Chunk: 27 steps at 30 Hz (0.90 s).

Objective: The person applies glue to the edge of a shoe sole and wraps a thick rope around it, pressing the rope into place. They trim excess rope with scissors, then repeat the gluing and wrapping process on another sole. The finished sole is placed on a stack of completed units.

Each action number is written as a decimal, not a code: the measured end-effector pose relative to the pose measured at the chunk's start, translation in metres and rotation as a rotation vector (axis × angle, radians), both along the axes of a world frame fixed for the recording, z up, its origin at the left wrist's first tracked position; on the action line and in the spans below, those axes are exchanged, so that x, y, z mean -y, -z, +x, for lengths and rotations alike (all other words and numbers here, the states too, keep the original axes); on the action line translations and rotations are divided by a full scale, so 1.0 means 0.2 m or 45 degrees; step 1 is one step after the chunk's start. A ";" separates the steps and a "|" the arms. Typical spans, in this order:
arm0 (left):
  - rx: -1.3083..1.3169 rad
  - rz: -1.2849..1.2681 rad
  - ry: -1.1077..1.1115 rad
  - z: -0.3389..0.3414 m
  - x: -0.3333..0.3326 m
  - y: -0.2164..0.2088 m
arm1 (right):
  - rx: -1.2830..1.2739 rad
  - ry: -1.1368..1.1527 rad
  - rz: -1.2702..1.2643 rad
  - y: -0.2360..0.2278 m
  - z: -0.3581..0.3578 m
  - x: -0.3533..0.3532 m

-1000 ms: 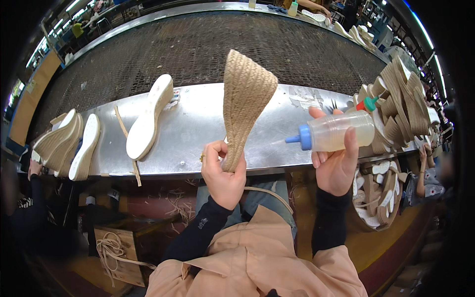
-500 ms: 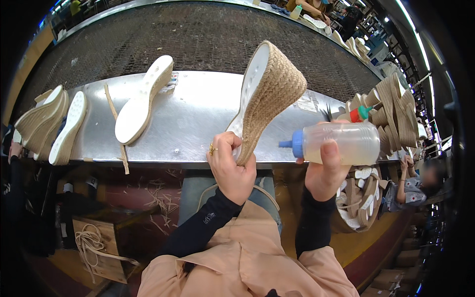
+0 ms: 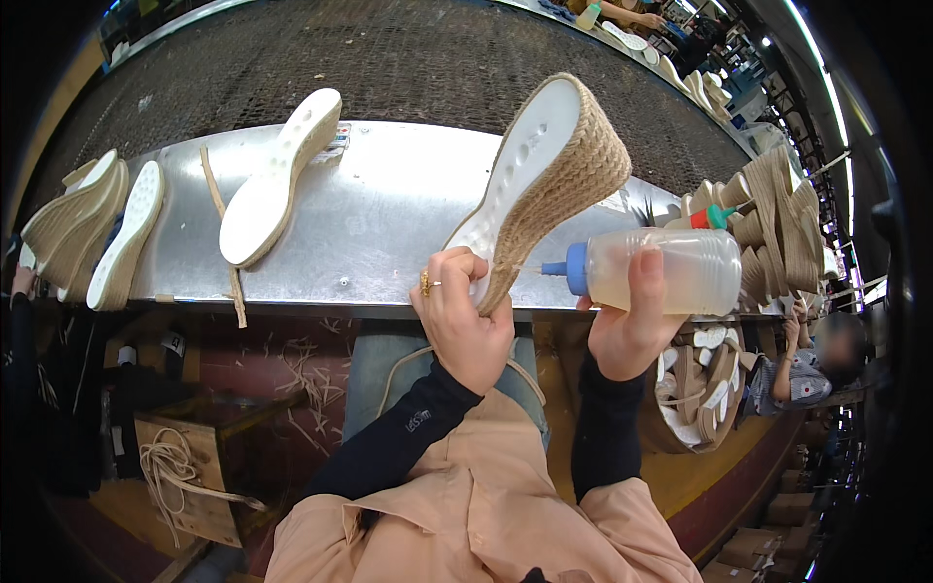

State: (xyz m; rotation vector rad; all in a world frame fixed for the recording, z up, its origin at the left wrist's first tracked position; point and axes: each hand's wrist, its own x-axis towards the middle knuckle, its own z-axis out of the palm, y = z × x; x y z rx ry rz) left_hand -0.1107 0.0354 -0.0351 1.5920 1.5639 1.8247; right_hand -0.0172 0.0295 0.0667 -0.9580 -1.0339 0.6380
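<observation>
I have the left hand (image 3: pixel 468 306) closed in a pinch on the toe end of a rope-covered wedge sole (image 3: pixel 569 175); its thick heel rises beyond the fingers, leaning right, white face turned left. The right hand (image 3: pixel 637 325) is curled around a clear squeeze bottle (image 3: pixel 705 267), thumb across its near side, other fingers mostly hidden behind. The bottle lies level, its blue nozzle (image 3: pixel 571 269) aimed left, the fine tip close to the sole's woven side; I can't tell whether they touch.

On my left, a second wedge sole (image 3: pixel 272 189) lies on the metal bench (image 3: pixel 379 219) near a tan strip (image 3: pixel 216 189), with more wedges (image 3: pixel 83 228) grouped farther left. On my right, a stack of wedges (image 3: pixel 782 228) and a red-and-green cap (image 3: pixel 714 218) crowd in just behind the bottle.

Both hands sit around the bench's front edge. Between the second sole and the held one I see a broad stretch of metal; dark mesh (image 3: pixel 369 63) borders its far edge. Below right stands a round bin (image 3: pixel 705 449) of wedges.
</observation>
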 end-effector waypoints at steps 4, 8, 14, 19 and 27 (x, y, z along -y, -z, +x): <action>-0.016 -0.010 -0.018 0.00 0.00 0.00 | 0.028 0.050 -0.008 0.00 0.00 0.00; -0.024 -0.006 -0.020 0.01 0.00 0.00 | 0.029 0.042 0.018 -0.01 0.00 0.00; -0.053 -0.006 -0.020 0.01 0.01 0.00 | 0.014 -0.002 0.030 -0.01 0.00 0.00; -0.061 -0.013 -0.021 0.01 0.01 0.00 | 0.046 -0.002 0.013 0.00 0.01 0.00; -0.076 -0.022 -0.029 0.01 0.01 0.00 | 0.046 0.059 0.007 0.00 0.00 0.00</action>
